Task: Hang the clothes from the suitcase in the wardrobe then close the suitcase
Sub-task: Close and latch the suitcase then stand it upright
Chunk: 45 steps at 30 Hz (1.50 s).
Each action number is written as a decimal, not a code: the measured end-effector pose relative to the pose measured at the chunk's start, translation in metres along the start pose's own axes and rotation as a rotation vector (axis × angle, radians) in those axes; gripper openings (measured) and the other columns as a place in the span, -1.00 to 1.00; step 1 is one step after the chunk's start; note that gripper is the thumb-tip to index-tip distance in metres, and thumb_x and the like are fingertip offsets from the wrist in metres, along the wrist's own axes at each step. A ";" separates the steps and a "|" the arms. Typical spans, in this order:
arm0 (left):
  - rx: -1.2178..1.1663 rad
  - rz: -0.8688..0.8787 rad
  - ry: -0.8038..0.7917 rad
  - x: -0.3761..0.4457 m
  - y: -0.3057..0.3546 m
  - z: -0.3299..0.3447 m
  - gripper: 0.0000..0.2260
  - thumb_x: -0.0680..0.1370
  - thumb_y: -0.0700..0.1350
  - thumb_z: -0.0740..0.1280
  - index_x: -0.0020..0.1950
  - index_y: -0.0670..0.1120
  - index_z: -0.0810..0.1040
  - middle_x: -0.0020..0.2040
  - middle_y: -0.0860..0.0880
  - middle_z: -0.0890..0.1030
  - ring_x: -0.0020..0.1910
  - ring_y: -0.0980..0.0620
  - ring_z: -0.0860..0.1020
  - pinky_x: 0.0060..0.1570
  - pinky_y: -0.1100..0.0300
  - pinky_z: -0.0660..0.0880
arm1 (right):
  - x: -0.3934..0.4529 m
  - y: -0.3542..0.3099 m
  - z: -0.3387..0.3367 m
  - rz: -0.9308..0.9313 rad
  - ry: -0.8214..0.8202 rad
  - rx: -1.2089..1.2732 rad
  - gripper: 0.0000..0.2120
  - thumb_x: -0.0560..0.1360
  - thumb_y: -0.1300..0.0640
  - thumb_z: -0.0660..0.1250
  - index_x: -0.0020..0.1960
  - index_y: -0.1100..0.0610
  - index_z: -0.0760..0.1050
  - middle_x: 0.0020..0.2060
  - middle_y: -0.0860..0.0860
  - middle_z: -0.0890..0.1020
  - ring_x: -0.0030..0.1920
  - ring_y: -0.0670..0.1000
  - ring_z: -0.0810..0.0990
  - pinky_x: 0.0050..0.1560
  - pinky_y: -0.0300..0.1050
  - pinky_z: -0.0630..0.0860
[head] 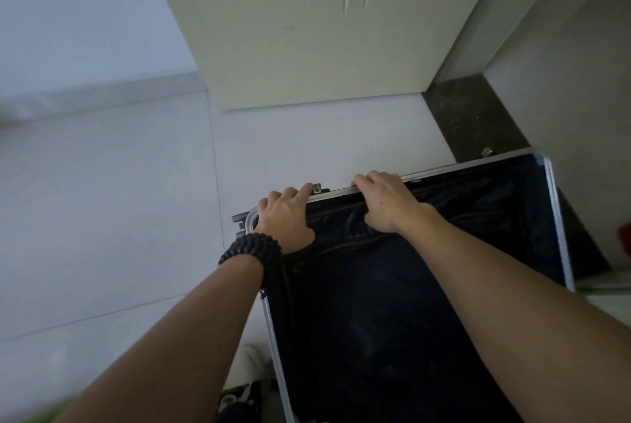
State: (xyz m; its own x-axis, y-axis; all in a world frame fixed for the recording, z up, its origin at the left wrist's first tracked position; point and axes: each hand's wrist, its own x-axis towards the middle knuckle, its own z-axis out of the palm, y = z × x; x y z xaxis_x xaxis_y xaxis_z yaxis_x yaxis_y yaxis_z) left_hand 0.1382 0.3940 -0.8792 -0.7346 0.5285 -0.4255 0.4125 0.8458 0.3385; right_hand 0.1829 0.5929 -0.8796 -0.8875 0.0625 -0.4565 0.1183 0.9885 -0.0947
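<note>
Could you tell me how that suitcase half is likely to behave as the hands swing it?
The suitcase probably stays stiff: a metal frame rims it. It likely pivots rather than slides, with both the left hand and right hand gripping its far edge. The dark lining looks soft and might sag.

- The floor (109, 204) is pale grey-white tile with thin grout lines, filling the view from 7 to 10 o'clock.
- A cream door (307, 47) with two moulded grooves stands at 12 o'clock, its lower edge just above the tiles.
- A dark speckled stone threshold (478, 122) runs diagonally at 2 o'clock, beside a pale door frame (485, 12).
- A bluish-white wall (75, 12) with a light skirting strip (102, 94) sits at 10 o'clock.
- Light is dim and even.
</note>
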 end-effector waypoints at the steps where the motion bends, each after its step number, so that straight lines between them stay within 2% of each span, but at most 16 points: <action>1: 0.007 -0.001 0.027 -0.022 0.012 -0.010 -0.31 0.38 -0.11 0.31 0.48 0.05 0.17 0.28 -0.06 0.45 0.27 -0.19 0.37 0.32 -0.10 0.23 | -0.022 0.001 -0.012 -0.015 0.022 -0.023 -0.46 0.39 0.10 0.34 0.34 0.05 0.30 0.20 0.08 0.44 0.19 0.13 0.42 0.26 0.07 0.33; 5: 0.021 -0.022 0.112 -0.108 0.058 -0.045 -0.32 0.38 -0.12 0.31 0.48 0.08 0.21 0.27 -0.04 0.46 0.28 -0.17 0.36 0.33 -0.10 0.24 | -0.113 -0.008 -0.057 -0.047 0.086 -0.034 -0.41 0.39 0.01 0.33 0.39 0.06 0.29 0.26 0.08 0.38 0.29 0.14 0.35 0.33 0.10 0.29; 11: 0.065 -0.077 0.184 -0.278 0.149 -0.056 -0.29 0.37 -0.08 0.34 0.50 0.09 0.19 0.39 0.00 0.40 0.37 -0.14 0.30 0.37 -0.13 0.19 | -0.298 -0.004 -0.087 -0.115 0.093 -0.042 -0.28 0.41 0.11 0.32 0.50 -0.01 0.13 0.39 0.05 0.27 0.38 0.13 0.24 0.40 0.08 0.18; 14: 0.072 -0.088 0.206 -0.338 0.170 -0.033 -0.23 0.37 -0.10 0.35 0.53 0.08 0.10 0.46 0.05 0.28 0.45 -0.08 0.20 0.34 -0.15 0.25 | -0.359 -0.006 -0.080 -0.131 0.098 -0.007 -0.31 0.44 0.16 0.29 0.51 -0.08 0.12 0.42 -0.01 0.24 0.40 0.10 0.20 0.37 0.11 0.20; 16: 0.061 -0.077 0.174 -0.385 0.184 -0.016 -0.15 0.37 -0.13 0.36 0.55 0.06 -0.03 0.53 0.03 0.11 0.50 -0.06 0.06 0.29 -0.13 0.39 | -0.410 -0.011 -0.069 -0.156 0.125 0.038 -0.29 0.44 0.20 0.28 0.51 -0.10 0.13 0.42 -0.03 0.21 0.40 0.09 0.18 0.33 0.14 0.26; 19: 0.079 -0.054 0.192 -0.438 0.199 0.014 -0.08 0.35 -0.18 0.35 0.56 0.04 -0.13 0.56 -0.01 -0.03 0.53 -0.08 -0.07 0.28 -0.05 0.46 | -0.468 -0.014 -0.039 -0.219 0.179 0.142 -0.23 0.41 0.30 0.28 0.54 0.02 0.08 0.47 0.03 0.09 0.47 0.11 0.06 0.31 0.10 0.40; 21: 0.098 -0.019 0.219 -0.464 0.203 0.032 -0.07 0.33 -0.17 0.34 0.57 -0.01 -0.12 0.56 -0.07 -0.03 0.54 -0.13 -0.08 0.41 -0.06 0.32 | -0.502 -0.014 -0.019 -0.232 0.149 0.198 -0.16 0.42 0.30 0.30 0.57 0.04 -0.05 0.53 0.03 -0.11 0.54 0.12 -0.15 0.37 -0.02 0.36; 23: 0.094 0.026 0.256 -0.488 0.206 0.049 -0.08 0.32 -0.16 0.35 0.57 -0.03 -0.08 0.54 -0.11 0.01 0.53 -0.17 -0.06 0.45 -0.12 0.22 | -0.532 -0.012 0.003 -0.223 0.159 0.228 -0.10 0.42 0.26 0.32 0.57 -0.01 -0.13 0.53 0.03 -0.25 0.55 0.11 -0.28 0.43 -0.03 0.29; 26: 0.060 0.101 0.317 -0.525 0.206 0.085 -0.11 0.28 -0.18 0.36 0.56 -0.05 0.02 0.50 -0.13 0.09 0.50 -0.19 0.03 0.40 -0.13 0.31 | -0.572 -0.009 0.035 -0.205 0.207 0.227 -0.07 0.39 0.24 0.36 0.56 -0.07 -0.12 0.51 0.05 -0.33 0.55 0.16 -0.26 0.41 -0.01 0.31; 29: 0.047 0.150 0.345 -0.567 0.201 0.137 -0.10 0.25 -0.20 0.36 0.55 -0.05 0.05 0.50 -0.14 0.10 0.49 -0.21 0.06 0.35 -0.12 0.37 | -0.617 -0.012 0.077 -0.184 0.174 0.258 -0.04 0.40 0.25 0.36 0.54 -0.15 -0.18 0.47 -0.02 -0.44 0.55 0.17 -0.14 0.26 -0.04 0.42; 32: 0.085 0.145 0.342 -0.606 0.203 0.196 -0.10 0.23 -0.17 0.32 0.55 -0.07 0.05 0.52 -0.19 0.06 0.51 -0.27 0.03 0.38 -0.20 0.30 | -0.661 -0.012 0.135 -0.223 0.133 0.239 0.03 0.39 0.26 0.40 0.53 -0.20 -0.23 0.40 -0.06 -0.58 0.56 0.19 -0.20 0.16 -0.10 0.48; 34: 0.116 0.124 0.321 -0.628 0.211 0.237 -0.09 0.22 -0.15 0.29 0.56 -0.08 0.06 0.53 -0.21 0.02 0.52 -0.29 -0.02 0.41 -0.23 0.24 | -0.687 -0.011 0.175 -0.218 0.100 0.220 0.04 0.39 0.23 0.41 0.53 -0.19 -0.26 0.38 -0.05 -0.62 0.54 0.19 -0.29 0.29 -0.05 0.41; 36: 0.127 0.109 0.310 -0.640 0.215 0.264 -0.10 0.22 -0.13 0.28 0.56 -0.10 0.06 0.54 -0.23 0.02 0.51 -0.31 -0.03 0.41 -0.27 0.21 | -0.700 -0.011 0.201 -0.203 0.111 0.195 0.03 0.39 0.20 0.40 0.54 -0.17 -0.27 0.38 -0.01 -0.62 0.51 0.16 -0.39 0.47 0.13 0.20; 37: 0.120 0.105 0.320 -0.647 0.217 0.278 -0.10 0.23 -0.12 0.28 0.56 -0.10 0.07 0.53 -0.24 0.02 0.51 -0.33 -0.03 0.41 -0.30 0.20 | -0.706 -0.011 0.215 -0.217 0.127 0.191 0.02 0.40 0.19 0.39 0.54 -0.16 -0.27 0.38 0.00 -0.61 0.50 0.15 -0.43 0.50 0.19 0.13; 42: 0.136 0.088 0.404 -0.656 0.215 0.338 -0.14 0.24 -0.09 0.25 0.55 -0.13 0.13 0.50 -0.28 0.07 0.49 -0.37 0.00 0.38 -0.36 0.17 | -0.724 -0.005 0.274 -0.245 0.159 0.148 0.00 0.39 0.19 0.38 0.55 -0.13 -0.24 0.39 0.02 -0.61 0.47 0.12 -0.50 0.48 0.19 0.18; 45: 0.160 0.079 0.479 -0.649 0.205 0.380 -0.12 0.23 -0.10 0.28 0.55 -0.13 0.13 0.51 -0.28 0.06 0.49 -0.37 -0.02 0.37 -0.38 0.17 | -0.724 0.002 0.314 -0.283 0.231 0.128 0.00 0.39 0.20 0.37 0.55 -0.13 -0.25 0.39 0.03 -0.61 0.47 0.11 -0.51 0.48 0.11 0.21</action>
State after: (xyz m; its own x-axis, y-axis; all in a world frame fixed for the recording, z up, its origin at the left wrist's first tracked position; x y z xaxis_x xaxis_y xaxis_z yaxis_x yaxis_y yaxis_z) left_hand 0.9041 0.2519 -0.8532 -0.8467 0.5304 0.0411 0.5267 0.8249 0.2054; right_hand 0.9656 0.5063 -0.8273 -0.9683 -0.1662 -0.1865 -0.1039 0.9469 -0.3042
